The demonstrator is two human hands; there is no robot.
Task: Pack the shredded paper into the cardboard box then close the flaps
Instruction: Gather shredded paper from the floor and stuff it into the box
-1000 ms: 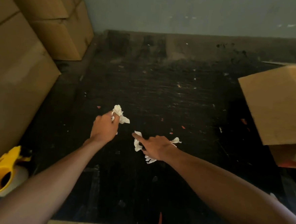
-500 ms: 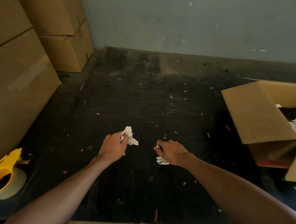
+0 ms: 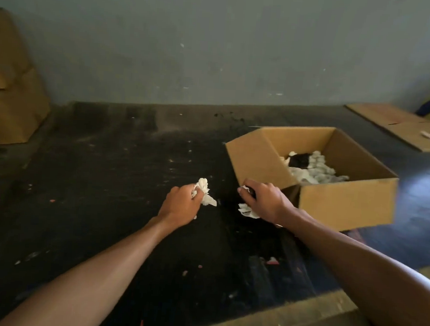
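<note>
An open cardboard box [image 3: 343, 205] sits on the dark floor at the right, its flaps up. White shredded paper [image 3: 315, 171] and something black lie inside it. My left hand [image 3: 180, 203] is closed around a wad of white paper [image 3: 204, 192] in the middle of the view. My right hand [image 3: 267, 201] grips another wad of white paper [image 3: 247, 211] just in front of the box's near left corner. Both hands hover a little above the floor.
Stacked cardboard boxes [image 3: 10, 97] stand at the far left against the grey wall. A flattened sheet of cardboard [image 3: 399, 126] lies at the back right. Small paper scraps [image 3: 272, 261] dot the dark floor. A cardboard edge [image 3: 287, 318] runs along the bottom.
The view swung right and up, bringing the whole open box into sight and losing the yellow tape dispenser. Both hands moved right toward the box, still gripping their paper.
</note>
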